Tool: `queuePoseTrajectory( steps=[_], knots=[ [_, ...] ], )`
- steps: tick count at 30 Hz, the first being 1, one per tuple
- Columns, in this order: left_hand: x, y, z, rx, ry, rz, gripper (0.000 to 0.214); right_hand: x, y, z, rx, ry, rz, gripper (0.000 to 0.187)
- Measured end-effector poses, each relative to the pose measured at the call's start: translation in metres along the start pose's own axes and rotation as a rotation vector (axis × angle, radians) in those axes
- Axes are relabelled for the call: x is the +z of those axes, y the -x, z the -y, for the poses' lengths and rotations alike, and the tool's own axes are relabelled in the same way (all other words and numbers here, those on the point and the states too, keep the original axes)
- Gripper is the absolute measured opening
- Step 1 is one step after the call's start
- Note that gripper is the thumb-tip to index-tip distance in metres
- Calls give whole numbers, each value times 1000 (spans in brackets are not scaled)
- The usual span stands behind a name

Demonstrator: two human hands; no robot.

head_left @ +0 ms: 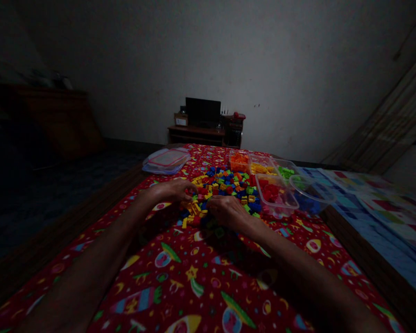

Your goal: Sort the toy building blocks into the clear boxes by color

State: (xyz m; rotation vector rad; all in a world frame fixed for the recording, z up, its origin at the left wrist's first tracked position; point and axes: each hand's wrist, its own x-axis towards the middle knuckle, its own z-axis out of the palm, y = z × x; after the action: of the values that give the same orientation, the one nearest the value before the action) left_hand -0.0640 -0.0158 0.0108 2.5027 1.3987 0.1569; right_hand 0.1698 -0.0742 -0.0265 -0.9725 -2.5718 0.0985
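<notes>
A pile of mixed plastic toy building bricks [225, 185] in blue, yellow, red, green and orange lies on a red patterned cloth [194, 273]. At the pile's near left side is my left hand [176, 190], its fingers bent and somewhat apart over yellow bricks [194, 208]. My right hand [229, 210] rests low at the pile's near edge, fingers curled together; its fingertips are in shadow, and what they hold is too dark to make out. Right of the pile stand clear plastic tubs, with red bricks [271, 190], orange bricks [240, 162], yellow bricks [262, 169], green bricks [286, 172] and blue bricks [308, 203].
Stacked clear lids [167, 159] lie at the far left of the cloth. A bed with a checked cover [374, 199] adjoins on the right. Beyond stand a monitor [203, 111] on a desk and a wooden cabinet [58, 120]. The room is dim.
</notes>
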Motion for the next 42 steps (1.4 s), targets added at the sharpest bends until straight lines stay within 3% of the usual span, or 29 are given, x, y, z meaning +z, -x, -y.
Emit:
queuePoseTrajectory(
  steps=[3, 9, 14, 21, 23, 26, 29, 34, 38, 42],
  knots=[
    [-2, 3, -12, 37, -66, -32, 35, -9, -1, -12, 76, -69, -88, 32],
    [6, 6, -46, 74, -73, 153, 28, -18, 4, -35, 214, -103, -119, 40],
    [6, 4, -47, 16, 18, 177, 10, -29, -1, -30, 360, -288, -209, 36],
    [7, -5, -42, 34, 374, -44, 33, -17, -12, -20, 577, -889, -75, 26],
    [14, -10, -49, 23, 382, -117, 31, -14, -12, -15, 570, -1061, -88, 17],
    [23, -15, -61, 0, 266, -229, 25, -12, -12, -9, 524, -1279, -95, 28],
    [27, -20, -65, -9, 248, -307, 25, -11, -13, -10, 520, -1371, -123, 34],
    [25, -23, -60, 16, 411, -439, 36, -10, -15, -19, 596, -1412, -256, 24],
    [25, -19, -68, 80, 445, -573, 37, -11, -15, -20, 653, -1505, -243, 21],
    [37, -16, -83, 175, 348, -530, 50, -7, -15, -21, 592, -1698, -246, 28]
  ],
)
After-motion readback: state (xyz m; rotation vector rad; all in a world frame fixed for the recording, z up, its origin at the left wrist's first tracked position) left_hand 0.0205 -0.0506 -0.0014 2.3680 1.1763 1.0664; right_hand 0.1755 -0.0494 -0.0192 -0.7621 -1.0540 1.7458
